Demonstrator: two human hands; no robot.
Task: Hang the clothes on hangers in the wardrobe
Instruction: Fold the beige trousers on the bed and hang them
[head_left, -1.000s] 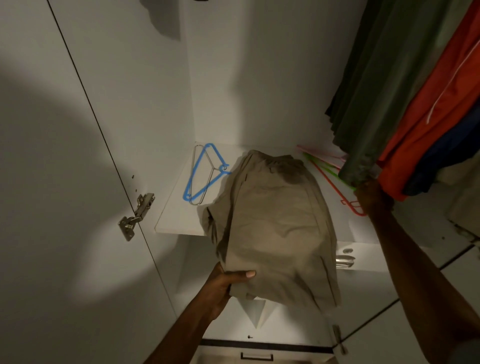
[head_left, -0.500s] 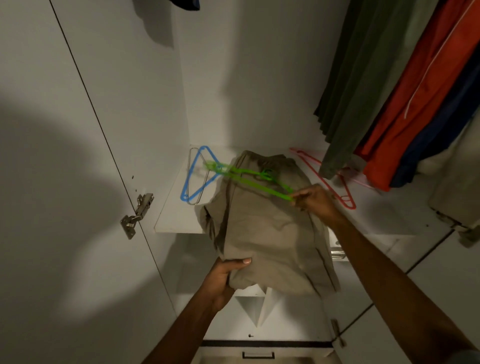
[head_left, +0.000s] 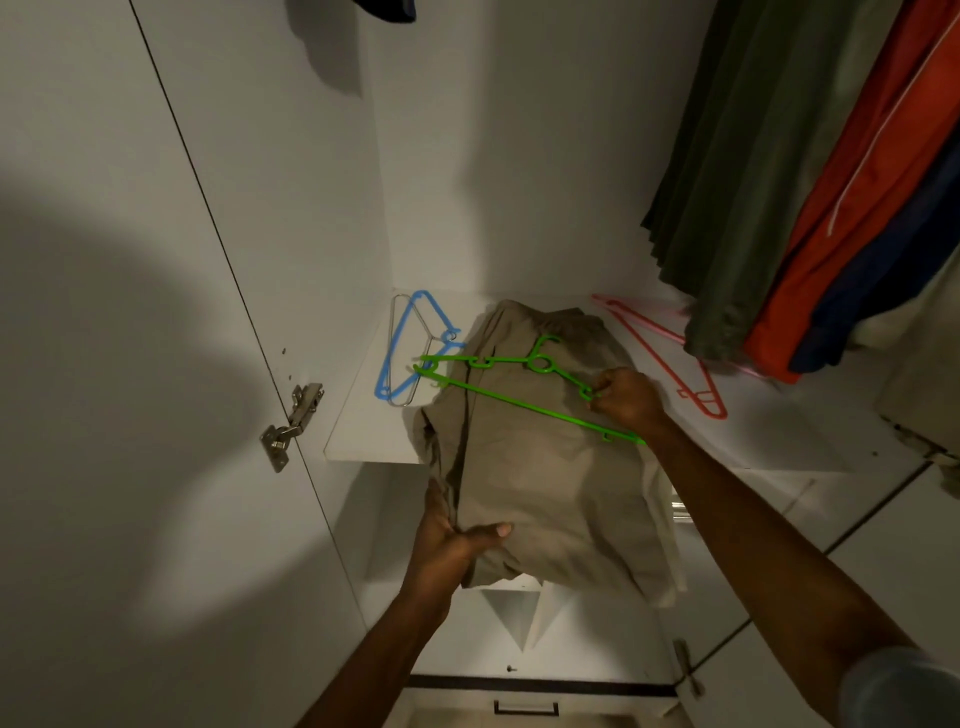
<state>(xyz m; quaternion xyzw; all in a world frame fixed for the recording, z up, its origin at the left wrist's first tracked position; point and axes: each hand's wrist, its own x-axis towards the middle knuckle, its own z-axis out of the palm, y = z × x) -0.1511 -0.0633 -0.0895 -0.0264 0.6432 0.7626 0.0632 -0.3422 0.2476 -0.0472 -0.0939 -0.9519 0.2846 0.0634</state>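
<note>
Head view into a white wardrobe: the left hand (head_left: 447, 545) grips the near edge of folded khaki trousers (head_left: 540, 467), thumb on top, the cloth overhanging the shelf (head_left: 363, 431). The right hand (head_left: 626, 397) pinches a green hanger (head_left: 519, 402) lying across the trousers beyond the left thumb. A blue hanger (head_left: 402, 345) and a wire hanger (head_left: 397, 312) lie left of the fingers, a red hanger (head_left: 660, 358) right of them beneath hanging green (head_left: 737, 182) and orange (head_left: 852, 218) garments.

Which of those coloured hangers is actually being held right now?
The green hanger: the right hand pinches it above the beige garment. The blue hanger and red hanger lie untouched on the shelf.
</note>
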